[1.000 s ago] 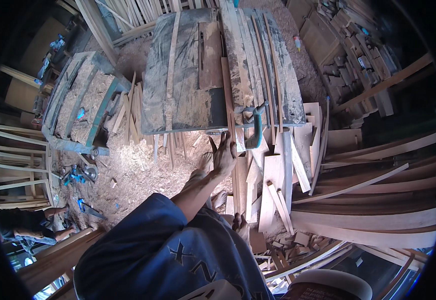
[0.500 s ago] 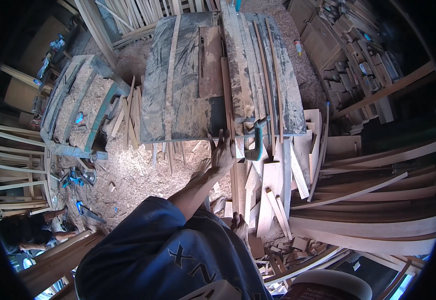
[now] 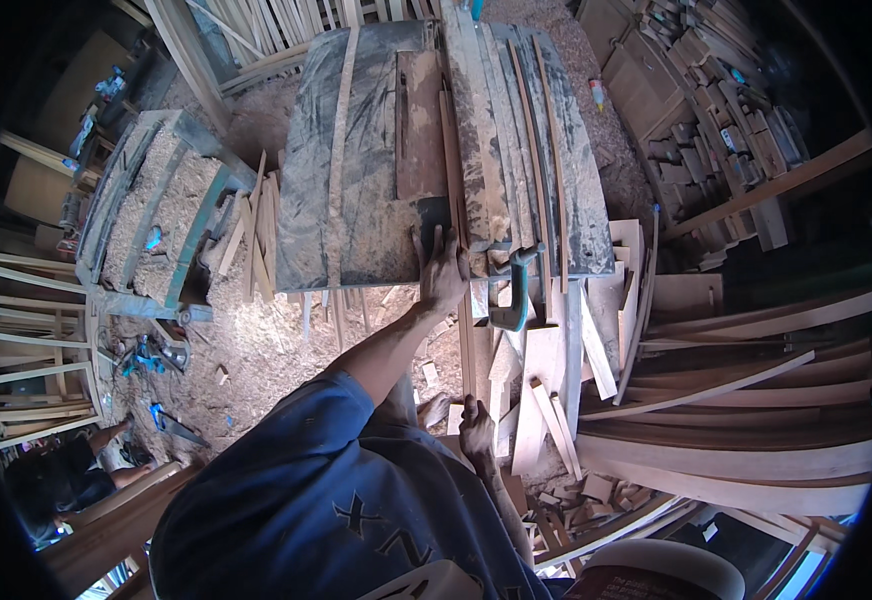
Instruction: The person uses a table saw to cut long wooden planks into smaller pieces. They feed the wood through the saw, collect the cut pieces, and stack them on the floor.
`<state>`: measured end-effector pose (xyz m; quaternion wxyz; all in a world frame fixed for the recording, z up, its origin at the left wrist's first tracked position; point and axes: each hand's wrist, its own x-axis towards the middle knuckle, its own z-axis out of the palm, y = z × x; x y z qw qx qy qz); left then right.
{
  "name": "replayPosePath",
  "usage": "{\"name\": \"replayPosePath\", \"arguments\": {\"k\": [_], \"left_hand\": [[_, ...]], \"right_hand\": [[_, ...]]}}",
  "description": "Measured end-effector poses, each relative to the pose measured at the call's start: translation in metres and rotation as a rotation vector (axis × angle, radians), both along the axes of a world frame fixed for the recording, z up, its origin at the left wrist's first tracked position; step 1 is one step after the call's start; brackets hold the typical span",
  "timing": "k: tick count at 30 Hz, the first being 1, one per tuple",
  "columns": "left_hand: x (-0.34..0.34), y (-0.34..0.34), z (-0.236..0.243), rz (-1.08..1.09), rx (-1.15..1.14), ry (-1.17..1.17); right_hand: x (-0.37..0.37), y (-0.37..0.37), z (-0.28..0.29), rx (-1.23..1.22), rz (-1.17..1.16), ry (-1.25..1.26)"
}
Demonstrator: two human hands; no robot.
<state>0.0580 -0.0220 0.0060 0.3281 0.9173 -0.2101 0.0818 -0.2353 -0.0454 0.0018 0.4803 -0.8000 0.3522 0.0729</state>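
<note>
A seated person (image 3: 61, 480) at the lower left edge is half lost in shadow. The left hand (image 3: 442, 272), arm stretched forward, lies flat with fingers spread on a brown board (image 3: 421, 125) atop the dusty saw table (image 3: 356, 190), at its near edge. The right hand (image 3: 476, 428) hangs low beside a narrow strip (image 3: 469, 345); whether it grips is unclear. A teal clamp (image 3: 512, 290) sits just right

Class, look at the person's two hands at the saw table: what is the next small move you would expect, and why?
Probably a short push forward. The left hand lies flat on the brown board at the near edge of the saw table, while the right hand steadies a long strip lower down. That is a judgement.
</note>
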Motion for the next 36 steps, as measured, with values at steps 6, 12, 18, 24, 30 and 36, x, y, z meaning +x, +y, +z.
{"name": "replayPosePath", "arguments": {"k": [6,12,18,24,30,36], "left_hand": [[0.014,0.0,-0.001,0.006,0.034,0.108],[-0.055,0.02,0.013,-0.076,0.003,0.183],[-0.071,0.02,0.017,-0.175,-0.006,0.124],[-0.055,0.016,0.011,-0.169,-0.017,0.136],[-0.041,0.014,0.007,-0.17,-0.028,0.083],[-0.025,0.01,0.009,-0.152,-0.029,0.099]], "right_hand": [[0.013,-0.006,0.002,0.07,0.035,0.041],[0.016,-0.006,0.013,-0.029,0.117,-0.075],[0.024,-0.007,0.014,0.066,0.033,0.058],[0.036,-0.008,-0.001,0.078,-0.003,0.041],[0.047,-0.009,-0.016,0.033,-0.016,-0.027],[0.067,-0.013,-0.003,0.033,0.011,-0.016]]}}
